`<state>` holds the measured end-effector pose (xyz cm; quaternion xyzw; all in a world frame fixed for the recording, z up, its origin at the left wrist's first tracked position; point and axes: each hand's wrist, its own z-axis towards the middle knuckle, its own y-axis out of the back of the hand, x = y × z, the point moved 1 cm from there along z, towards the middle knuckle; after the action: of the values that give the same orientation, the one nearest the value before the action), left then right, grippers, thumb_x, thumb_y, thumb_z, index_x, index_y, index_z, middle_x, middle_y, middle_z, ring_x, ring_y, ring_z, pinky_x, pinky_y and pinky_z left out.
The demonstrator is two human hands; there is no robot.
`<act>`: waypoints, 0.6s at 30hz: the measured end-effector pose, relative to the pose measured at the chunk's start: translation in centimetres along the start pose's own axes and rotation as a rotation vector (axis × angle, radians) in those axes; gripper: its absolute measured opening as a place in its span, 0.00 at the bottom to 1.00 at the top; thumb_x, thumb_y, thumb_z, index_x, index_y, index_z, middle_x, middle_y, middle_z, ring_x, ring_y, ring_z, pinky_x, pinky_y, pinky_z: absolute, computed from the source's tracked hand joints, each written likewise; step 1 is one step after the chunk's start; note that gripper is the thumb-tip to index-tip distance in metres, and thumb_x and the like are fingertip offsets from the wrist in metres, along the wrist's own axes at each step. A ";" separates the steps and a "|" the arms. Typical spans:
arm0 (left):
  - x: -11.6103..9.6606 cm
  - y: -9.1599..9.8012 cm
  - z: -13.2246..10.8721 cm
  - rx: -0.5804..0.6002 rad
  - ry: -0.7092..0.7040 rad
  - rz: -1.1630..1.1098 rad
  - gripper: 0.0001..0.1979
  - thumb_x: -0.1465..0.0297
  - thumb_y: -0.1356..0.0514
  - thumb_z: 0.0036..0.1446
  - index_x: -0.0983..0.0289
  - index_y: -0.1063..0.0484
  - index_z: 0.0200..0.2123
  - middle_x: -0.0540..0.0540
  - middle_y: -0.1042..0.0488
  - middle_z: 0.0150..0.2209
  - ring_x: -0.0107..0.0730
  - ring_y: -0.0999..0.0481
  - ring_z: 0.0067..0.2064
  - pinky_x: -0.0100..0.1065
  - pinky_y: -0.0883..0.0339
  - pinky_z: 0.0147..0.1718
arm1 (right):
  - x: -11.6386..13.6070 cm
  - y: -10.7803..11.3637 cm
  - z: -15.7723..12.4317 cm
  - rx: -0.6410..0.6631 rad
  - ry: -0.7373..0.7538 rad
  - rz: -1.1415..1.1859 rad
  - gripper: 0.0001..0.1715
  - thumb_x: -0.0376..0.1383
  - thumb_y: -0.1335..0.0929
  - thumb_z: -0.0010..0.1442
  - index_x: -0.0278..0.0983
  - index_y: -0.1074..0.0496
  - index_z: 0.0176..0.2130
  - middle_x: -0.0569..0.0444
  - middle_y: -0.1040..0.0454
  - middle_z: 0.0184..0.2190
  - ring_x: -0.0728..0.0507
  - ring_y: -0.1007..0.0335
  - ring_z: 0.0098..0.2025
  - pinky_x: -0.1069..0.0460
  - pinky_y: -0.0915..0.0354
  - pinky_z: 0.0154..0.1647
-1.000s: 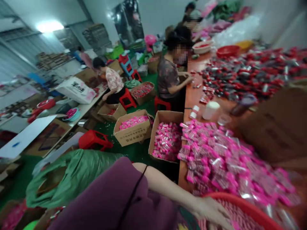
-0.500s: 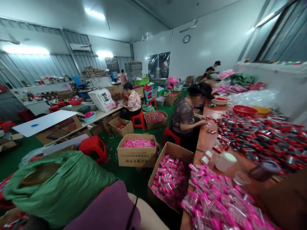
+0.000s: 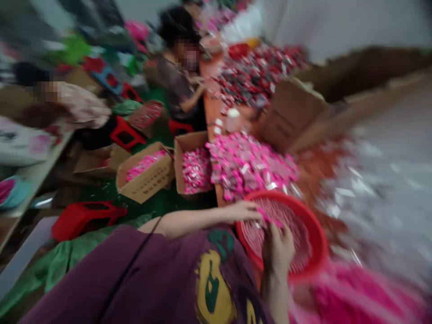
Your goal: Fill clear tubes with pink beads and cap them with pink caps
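Observation:
Over the red basin (image 3: 320, 234), both of my hands meet at a small bright pink piece (image 3: 266, 217), blurred, whose exact kind I cannot make out. My left hand (image 3: 243, 211) reaches in from the left with its fingers closed on one end of it. From below, my right hand (image 3: 281, 245) grips the other end. Many thin pale-pink pieces (image 3: 299, 245) lie in the basin. Just beyond its rim is a heap of pink-capped clear packets (image 3: 249, 164) on the orange table (image 3: 219, 193).
Cardboard boxes of pink packets (image 3: 195, 173) stand left of the table. A large open carton (image 3: 286, 117) is beyond the heap. Clear plastic pieces (image 3: 367, 193) and pink material (image 3: 364, 297) lie to the right. A co-worker (image 3: 178, 81) sits farther along, near red-and-black items (image 3: 263, 74).
The view has swung down and to the right, away from the wider room. My hands and the red basin have come into view; neither showed before.

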<state>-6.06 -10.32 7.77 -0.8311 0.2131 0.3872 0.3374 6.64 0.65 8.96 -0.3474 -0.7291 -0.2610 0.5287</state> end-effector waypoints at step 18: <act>1.7 -5.5 0.9 0.304 0.194 0.270 0.14 0.61 0.23 0.58 0.65 0.18 0.33 0.50 0.21 0.29 0.27 0.26 0.31 0.29 0.31 0.34 | -2.6 3.4 -3.6 -0.105 0.304 -0.905 0.29 0.39 0.22 0.59 0.36 0.29 0.56 0.37 0.24 0.54 0.26 0.27 0.59 0.27 0.28 0.66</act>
<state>-2.11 -6.10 8.16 -0.7680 0.4099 0.3105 0.3818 11.91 -0.53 7.62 0.0207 -0.7073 -0.5492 0.4446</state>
